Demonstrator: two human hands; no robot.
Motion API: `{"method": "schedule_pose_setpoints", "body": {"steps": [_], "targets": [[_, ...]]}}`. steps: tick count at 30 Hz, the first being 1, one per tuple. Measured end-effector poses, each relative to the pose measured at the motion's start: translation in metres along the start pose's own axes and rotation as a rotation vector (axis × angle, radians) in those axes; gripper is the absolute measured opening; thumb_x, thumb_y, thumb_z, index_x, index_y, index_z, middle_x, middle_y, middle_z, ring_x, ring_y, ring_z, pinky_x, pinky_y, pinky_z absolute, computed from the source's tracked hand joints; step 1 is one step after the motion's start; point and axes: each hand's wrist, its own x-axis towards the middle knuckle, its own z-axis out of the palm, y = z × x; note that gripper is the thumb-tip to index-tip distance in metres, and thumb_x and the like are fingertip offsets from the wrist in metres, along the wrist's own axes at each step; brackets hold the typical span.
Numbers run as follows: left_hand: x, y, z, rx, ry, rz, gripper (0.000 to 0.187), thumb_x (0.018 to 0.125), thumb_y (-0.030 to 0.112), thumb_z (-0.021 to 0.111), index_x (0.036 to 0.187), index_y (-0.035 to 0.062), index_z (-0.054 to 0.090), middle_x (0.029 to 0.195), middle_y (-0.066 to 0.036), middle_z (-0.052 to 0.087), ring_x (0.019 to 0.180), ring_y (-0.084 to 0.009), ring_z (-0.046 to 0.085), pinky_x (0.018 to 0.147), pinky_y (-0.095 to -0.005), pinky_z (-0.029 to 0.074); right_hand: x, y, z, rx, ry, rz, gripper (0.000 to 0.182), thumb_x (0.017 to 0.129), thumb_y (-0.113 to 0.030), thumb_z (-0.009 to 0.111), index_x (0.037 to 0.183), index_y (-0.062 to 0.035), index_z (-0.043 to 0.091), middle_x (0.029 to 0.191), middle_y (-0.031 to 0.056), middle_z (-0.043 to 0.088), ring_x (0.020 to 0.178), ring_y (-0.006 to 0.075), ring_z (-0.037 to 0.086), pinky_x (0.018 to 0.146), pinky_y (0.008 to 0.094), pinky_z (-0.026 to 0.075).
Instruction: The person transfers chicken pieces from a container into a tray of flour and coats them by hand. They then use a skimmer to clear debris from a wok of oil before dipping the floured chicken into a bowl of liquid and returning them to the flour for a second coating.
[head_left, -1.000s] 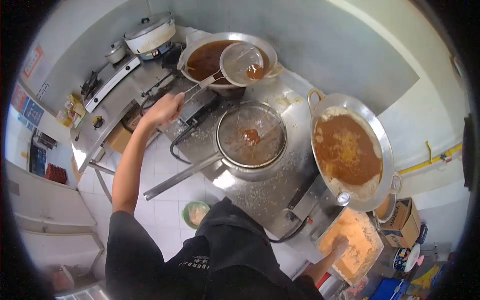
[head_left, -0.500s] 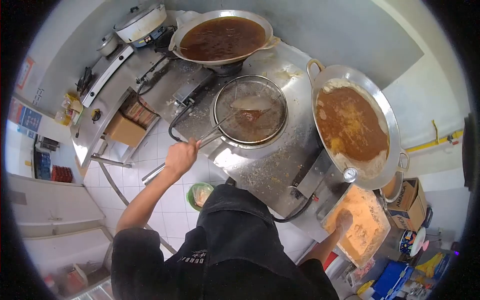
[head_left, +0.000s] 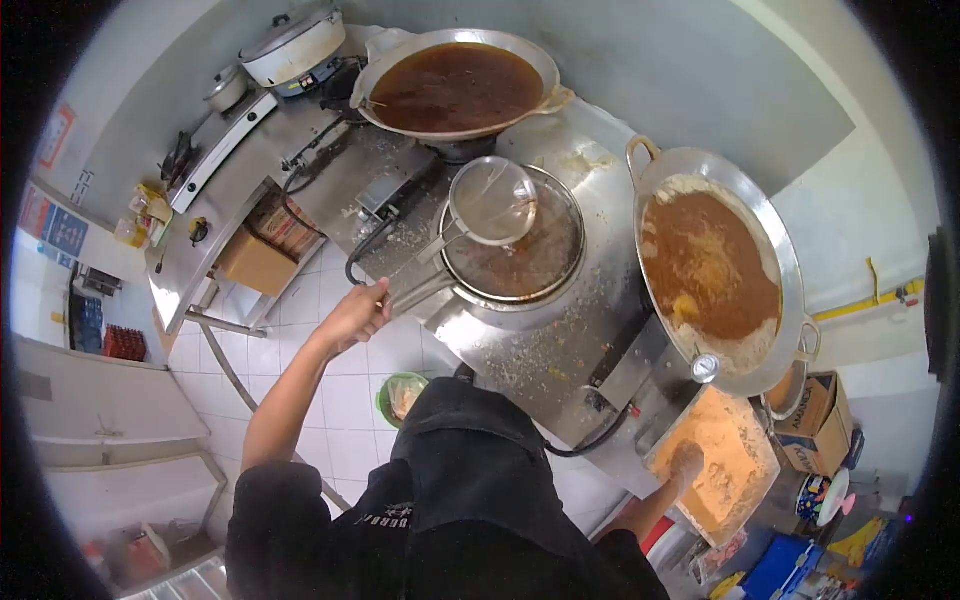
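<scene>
My left hand (head_left: pixel 355 318) is closed around the long handle of a small round mesh strainer (head_left: pixel 493 200). The strainer's bowl faces up toward me, above a larger round sieve (head_left: pixel 545 262) with brown residue in its mesh, which sits on the steel counter. Down at the right, my right hand (head_left: pixel 686 462) rests in orange flour (head_left: pixel 722 450) inside a rectangular tray (head_left: pixel 650 437). Its fingers are dusted and partly hidden, so their grip does not show.
A wok of dark oil (head_left: pixel 455 88) stands at the back. To the right, another wok (head_left: pixel 783 240) has foamy oil and a dial thermometer (head_left: pixel 705 369) at its rim. Crumbs litter the steel counter (head_left: pixel 500 355). A green basin (head_left: pixel 385 400) sits on the tiled floor.
The small strainer has lifted from inside the larger sieve and turned so its round face shows. My left hand has turned with the handle. My right hand stays in the flour.
</scene>
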Motion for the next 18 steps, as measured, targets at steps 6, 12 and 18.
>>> {"method": "schedule_pose_setpoints", "body": {"steps": [6,12,18], "targets": [[-0.004,0.088,-0.060,-0.004,0.169,0.198,0.049,0.097,0.052,0.035,0.065,0.0154,0.046,0.049,0.008,0.038,0.034,-0.0026,0.025,0.031,-0.0209,0.016,-0.005,0.006,0.003,-0.010,0.132,0.026,0.034,0.088,-0.032,0.047,0.083,-0.0033,0.065,0.088,0.0185,0.065,0.085,0.0326,0.063,0.075,0.0433,0.049],[0.073,0.182,-0.146,0.280,0.446,0.479,0.052,0.096,0.046,0.036,0.067,0.0063,0.053,0.055,-0.005,0.049,0.045,-0.0144,0.044,0.042,-0.0292,0.036,-0.016,-0.017,-0.022,0.174,0.120,0.131,0.030,0.083,-0.029,0.057,0.082,-0.0002,0.065,0.087,0.0211,0.065,0.084,0.0344,0.063,0.074,0.0440,0.049],[0.184,0.231,-0.208,1.075,1.047,0.635,0.044,0.096,0.031,0.037,0.086,-0.0019,0.065,0.084,-0.024,0.065,0.079,-0.0346,0.065,0.065,-0.0434,0.052,-0.020,-0.036,-0.036,0.247,0.067,0.221,0.028,0.079,-0.026,0.060,0.079,0.0017,0.064,0.083,0.0250,0.063,0.081,0.0388,0.063,0.071,0.0438,0.049]]}}
